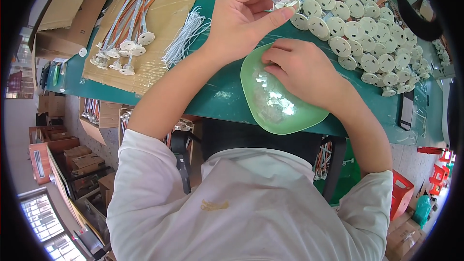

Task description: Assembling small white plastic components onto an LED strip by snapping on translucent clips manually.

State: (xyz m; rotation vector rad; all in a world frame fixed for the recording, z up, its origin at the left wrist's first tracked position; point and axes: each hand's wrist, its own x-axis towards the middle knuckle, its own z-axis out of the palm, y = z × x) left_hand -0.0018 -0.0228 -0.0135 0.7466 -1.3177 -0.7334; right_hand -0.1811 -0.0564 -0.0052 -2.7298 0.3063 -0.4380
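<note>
My left hand point(244, 19) is raised over the table, thumb and fingers closed on a white round-based part point(288, 3) with small fittings on its upper side. My right hand point(304, 70) reaches over the far rim of a green bowl point(296, 124). Its fingers are curled together, and whatever lies between the fingertips is hidden. Small clear, shiny pieces point(274, 104) lie inside the bowl. Beyond both hands, at the right, many white round discs point(355, 30) with slots are heaped closely together.
On the left, flattened cardboard point(159, 48) bears a bundle of disc-ended strips point(128, 41) and a bunch of white wires point(186, 36). A phone point(406, 110) lies at the right on the green table point(217, 96). Chair arms and a box of strips point(99, 113) sit below the edge.
</note>
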